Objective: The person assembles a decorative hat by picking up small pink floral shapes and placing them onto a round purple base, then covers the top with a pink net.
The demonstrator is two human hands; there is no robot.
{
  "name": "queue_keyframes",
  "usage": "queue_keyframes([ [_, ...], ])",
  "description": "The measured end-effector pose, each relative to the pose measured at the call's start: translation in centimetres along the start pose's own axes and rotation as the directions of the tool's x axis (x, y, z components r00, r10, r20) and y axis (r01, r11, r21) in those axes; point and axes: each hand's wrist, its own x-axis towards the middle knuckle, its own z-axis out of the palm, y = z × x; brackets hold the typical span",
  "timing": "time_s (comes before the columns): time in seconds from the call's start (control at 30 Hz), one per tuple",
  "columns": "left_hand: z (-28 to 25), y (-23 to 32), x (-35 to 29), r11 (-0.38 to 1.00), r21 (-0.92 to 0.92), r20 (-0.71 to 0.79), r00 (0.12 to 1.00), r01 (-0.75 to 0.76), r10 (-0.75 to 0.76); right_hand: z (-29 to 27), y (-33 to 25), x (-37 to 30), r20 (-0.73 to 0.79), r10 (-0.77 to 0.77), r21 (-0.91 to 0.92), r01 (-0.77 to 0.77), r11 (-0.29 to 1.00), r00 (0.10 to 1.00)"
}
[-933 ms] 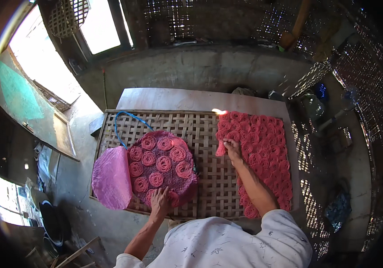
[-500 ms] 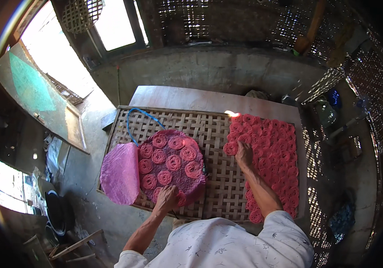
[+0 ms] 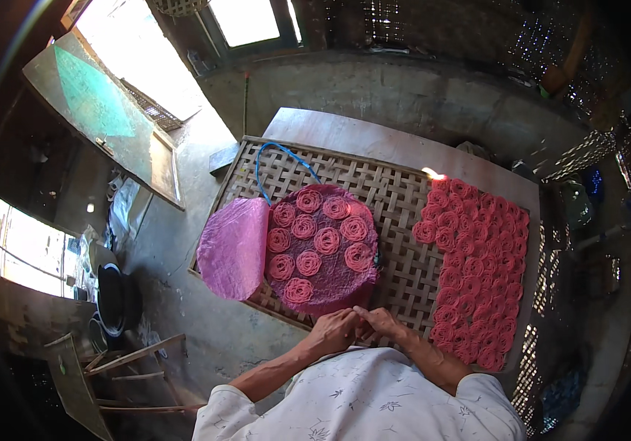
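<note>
My left hand (image 3: 334,331) and my right hand (image 3: 380,323) meet in front of my chest at the near edge of the woven tray. Fingers of both are closed and almost touching; whatever lies between them is hidden. Just beyond them sits a round purple cloth surface (image 3: 330,275) carrying several pinkish-red coiled rosettes (image 3: 326,241) of thin strands, spaced apart. A pink-purple flap (image 3: 233,250) folds out at its left. On the right part of the tray, many similar rosettes (image 3: 477,268) lie packed in close rows.
The slatted bamboo tray (image 3: 407,257) lies over a pale board (image 3: 345,132). A blue cord (image 3: 286,145) loops above the purple cloth. A black basin (image 3: 113,298) and a wooden frame (image 3: 135,356) stand on the floor at left. A concrete wall (image 3: 374,95) runs behind.
My right hand has left the packed rosettes and come back toward my body. My left hand has drawn back off the purple cloth, and the two hands now meet. The view has shifted.
</note>
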Motion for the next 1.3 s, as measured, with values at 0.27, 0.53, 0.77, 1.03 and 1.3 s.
queue_keyframes([
  [0.27,2.1,0.0,1.2,0.974,-0.027,-0.046,0.974,-0.225,0.223,-5.9,3.8,4.2,-0.381,-0.378,0.190,0.472,0.861,0.844],
  [0.53,0.1,-10.0,-2.6,0.786,0.241,-0.698,0.664,0.569,-0.267,-16.1,2.6,3.7,-0.716,-0.420,0.157,0.715,0.681,0.557],
  [0.77,-0.7,-11.7,-2.2,0.628,0.345,-0.579,0.685,0.698,-0.443,-22.2,2.9,4.4,-0.718,-0.516,-0.289,0.475,0.831,0.466],
  [1.03,-2.4,-13.3,-1.5,0.538,0.110,-0.524,0.509,0.836,-0.684,-18.9,2.0,2.5,-0.676,-0.736,-0.726,0.134,0.675,0.042],
  [1.3,-2.1,-12.9,-1.9,0.846,0.139,-0.561,0.745,0.515,-0.361,-10.0,2.1,2.1,-0.566,-0.812,-0.701,0.433,0.567,0.147],
])
